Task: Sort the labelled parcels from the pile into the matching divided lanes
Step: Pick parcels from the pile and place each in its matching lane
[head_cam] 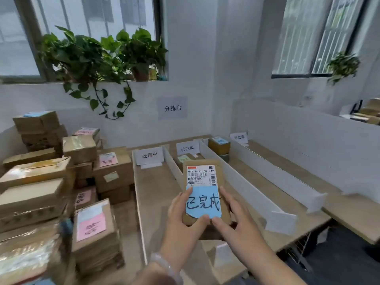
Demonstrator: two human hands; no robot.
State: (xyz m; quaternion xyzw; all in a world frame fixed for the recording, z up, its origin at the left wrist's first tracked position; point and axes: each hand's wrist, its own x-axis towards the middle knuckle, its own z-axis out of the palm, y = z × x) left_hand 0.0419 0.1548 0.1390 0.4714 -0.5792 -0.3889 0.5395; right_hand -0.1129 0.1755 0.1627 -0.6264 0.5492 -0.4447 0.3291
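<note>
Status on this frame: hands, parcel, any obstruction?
Left hand and right hand both grip the blue-labelled parcel. Held over the middle lane, sign matches label. Path clear; another parcel sits at the lane's far end.

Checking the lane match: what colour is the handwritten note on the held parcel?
Light blue note on the parcel, dark handwriting; head view.

We grip a brown parcel (202, 163) between our left hand (183, 214) and right hand (236, 219). Its blue note (203, 202) reads 已完成, matching the sign (187, 148) beyond. The pile of cardboard parcels (41, 182) sits to our left.
</note>
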